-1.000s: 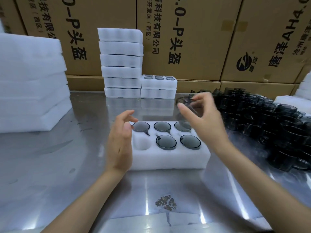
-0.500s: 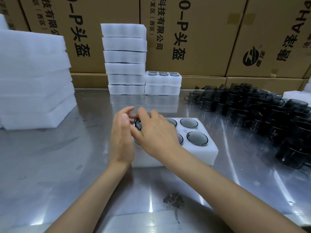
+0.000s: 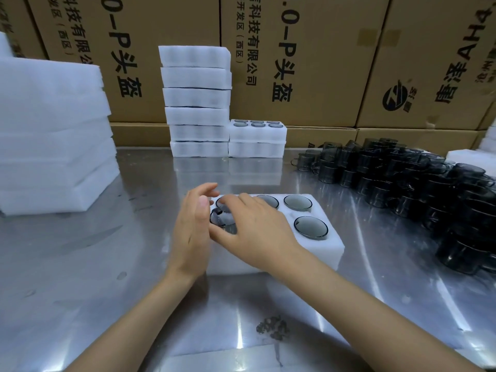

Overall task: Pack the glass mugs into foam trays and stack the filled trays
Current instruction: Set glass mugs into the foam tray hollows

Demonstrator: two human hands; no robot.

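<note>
The right hand reaches across with fingers curled downward, beside the upright, open-fingered left hand.

Steel table bears foam trays, loose mugs.

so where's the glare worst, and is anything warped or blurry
Head view: bright streaks of overhead light glare off the steel table, strongest near the bottom edge; wide-angle distortion bows the cardboard boxes; the pile of dark glass mugs smears together at right.

"头盔", "有限公司" on cartons
</note>
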